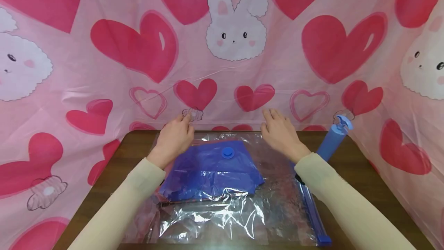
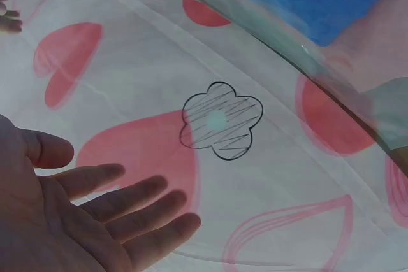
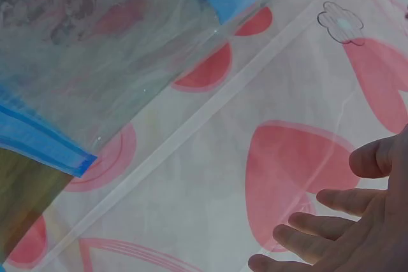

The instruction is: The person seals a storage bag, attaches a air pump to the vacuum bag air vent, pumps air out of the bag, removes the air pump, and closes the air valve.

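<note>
Across the table, in front of us, lies a large clear bag, spread flat and wrinkled, throwing hard white glare off its near half. Within its outline we see a deep blue panel, a slanted four-sided piece with a crease running across it and one pointed corner toward the right; whether it sits inside the film or on it, we cannot tell. Near its far edge is a round blue valve. Down the bag's right side runs a blue zip, ending close to us in a thicker blue piece.

Our left hand and right hand are raised over the bag's far corners, well apart, fingers loosely spread; both wrist views show them off the film, against the cloth.

That cloth, pink with hearts and rabbits, rises just behind the table's far edge, so we have little room beyond our fingertips. Between our hands, the way down to the panel is open. Wood shows on both sides of the bag; on the right, just past the zip, a blue pump takes up some of it, its lower end hidden by our right sleeve.
</note>
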